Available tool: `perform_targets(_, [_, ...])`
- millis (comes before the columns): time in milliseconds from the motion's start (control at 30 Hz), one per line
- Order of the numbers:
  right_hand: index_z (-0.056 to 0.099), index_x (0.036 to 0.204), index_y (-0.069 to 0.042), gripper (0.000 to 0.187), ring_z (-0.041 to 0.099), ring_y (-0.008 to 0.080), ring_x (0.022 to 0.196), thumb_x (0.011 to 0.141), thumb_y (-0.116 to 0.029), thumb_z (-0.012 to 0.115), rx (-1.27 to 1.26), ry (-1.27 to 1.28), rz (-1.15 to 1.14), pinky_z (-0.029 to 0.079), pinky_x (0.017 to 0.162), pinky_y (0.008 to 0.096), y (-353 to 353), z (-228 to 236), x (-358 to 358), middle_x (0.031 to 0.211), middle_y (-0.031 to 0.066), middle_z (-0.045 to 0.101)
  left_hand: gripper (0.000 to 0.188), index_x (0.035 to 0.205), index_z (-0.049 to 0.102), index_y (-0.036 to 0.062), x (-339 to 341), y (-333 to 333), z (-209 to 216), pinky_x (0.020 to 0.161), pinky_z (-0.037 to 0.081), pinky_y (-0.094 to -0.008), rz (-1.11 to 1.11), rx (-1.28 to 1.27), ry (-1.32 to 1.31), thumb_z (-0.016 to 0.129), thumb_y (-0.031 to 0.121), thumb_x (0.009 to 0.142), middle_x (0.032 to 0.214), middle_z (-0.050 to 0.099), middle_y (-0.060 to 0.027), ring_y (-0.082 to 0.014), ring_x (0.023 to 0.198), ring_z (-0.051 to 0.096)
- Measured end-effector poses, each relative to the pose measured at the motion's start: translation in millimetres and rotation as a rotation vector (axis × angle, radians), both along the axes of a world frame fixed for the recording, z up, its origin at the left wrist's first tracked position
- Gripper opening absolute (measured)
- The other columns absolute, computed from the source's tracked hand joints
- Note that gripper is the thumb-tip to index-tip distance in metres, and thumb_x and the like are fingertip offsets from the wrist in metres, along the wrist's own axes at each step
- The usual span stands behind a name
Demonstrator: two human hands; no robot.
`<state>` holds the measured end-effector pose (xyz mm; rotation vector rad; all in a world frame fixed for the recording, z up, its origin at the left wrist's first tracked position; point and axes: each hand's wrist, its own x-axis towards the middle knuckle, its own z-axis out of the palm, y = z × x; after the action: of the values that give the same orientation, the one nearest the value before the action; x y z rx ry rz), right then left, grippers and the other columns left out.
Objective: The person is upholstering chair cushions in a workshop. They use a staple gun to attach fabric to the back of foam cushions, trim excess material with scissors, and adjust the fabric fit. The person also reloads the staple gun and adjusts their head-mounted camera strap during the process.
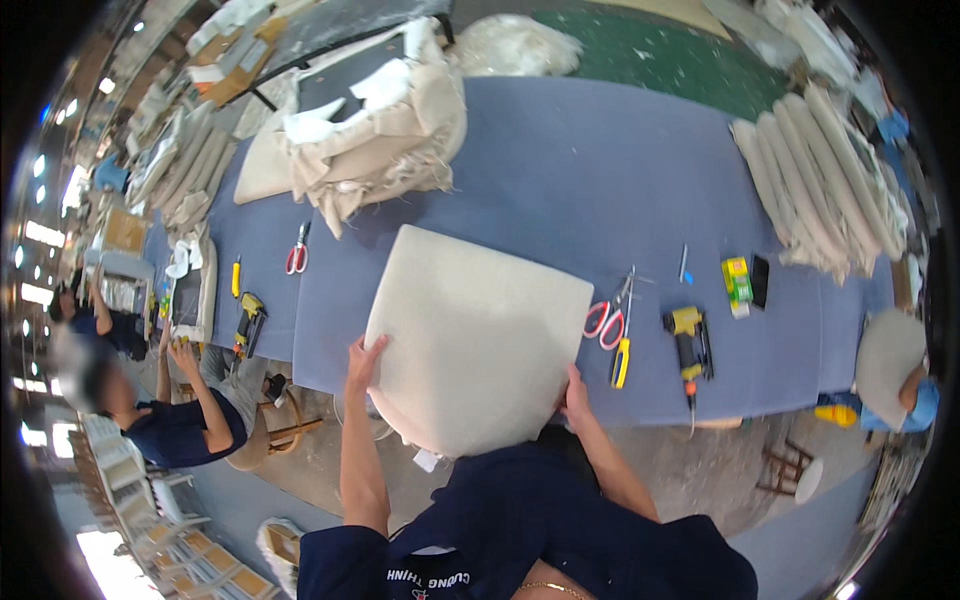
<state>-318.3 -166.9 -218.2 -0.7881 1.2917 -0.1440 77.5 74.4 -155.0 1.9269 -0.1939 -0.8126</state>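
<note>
The left hand (362, 366) grips the left edge of the beige upholstered seat cushion (478, 335), and the right hand (575, 398) holds its right edge. The cushion overlaps the near edge of the blue-grey covered table (610, 170). Just right of the cushion lie red-handled scissors (617, 325) and a yellow-handled screwdriver (621, 364); farther right of it, a yellow-and-black pneumatic staple gun (688, 345).

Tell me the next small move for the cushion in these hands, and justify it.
I'd probably ease the beige cushion forward, farther over the blue table: its near end appears to reach past the table's front edge, toward the wearer's body, while the left hand and right hand already hold it at opposite sides.
</note>
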Motion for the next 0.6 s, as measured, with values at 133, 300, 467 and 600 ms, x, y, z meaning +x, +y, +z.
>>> perform_targets(133, [0.046,0.151,-0.01,0.079,0.051,0.0265,0.135,0.101,-0.07,0.036,0.018,-0.278,-0.262,0.041,0.109,0.0401,4,-18,-11,0.149,0.0085,0.054,0.065,0.114,0.066,-0.0055,-40,-29,54,0.08,0.055,-0.0341,0.028,-0.093,-0.149,0.086,0.046,0.08,0.1,0.072,-0.0105,-0.0181,0.088,0.067])
perform_targets(300, [0.032,0.159,-0.008,0.091,0.039,0.0266,0.144,0.1,-0.077,0.027,-0.3,-0.333,-0.463,0.029,0.12,0.0407,-47,-22,-25,0.161,0.0089,0.039,0.068,0.112,0.065,-0.0054,-72,-55,108,0.083,0.055,-0.0338,-0.039,-0.395,-0.344,0.092,0.041,0.071,0.101,0.072,-0.0089,-0.0175,0.09,0.067])
perform_targets(467, [0.037,0.155,-0.003,0.074,0.04,0.0273,0.143,0.108,-0.06,0.027,-0.68,-0.577,-0.834,0.031,0.118,0.0409,-120,109,-51,0.158,0.0116,0.041,0.067,0.109,0.066,-0.0046,-142,-119,184,0.083,0.055,-0.0328,-0.053,-0.703,-0.399,0.096,0.037,0.065,0.098,0.071,-0.0065,-0.0158,0.09,0.067])
perform_targets(600, [0.044,0.15,-0.001,0.067,0.049,0.0267,0.137,0.11,-0.053,0.027,-0.936,-0.365,-0.816,0.038,0.114,0.0401,-201,167,-83,0.153,0.0129,0.048,0.059,0.108,0.068,-0.0039,-150,-177,205,0.083,0.054,-0.0314,-0.056,-0.772,-0.353,0.094,0.03,0.067,0.096,0.072,-0.0056,-0.0142,0.088,0.066])
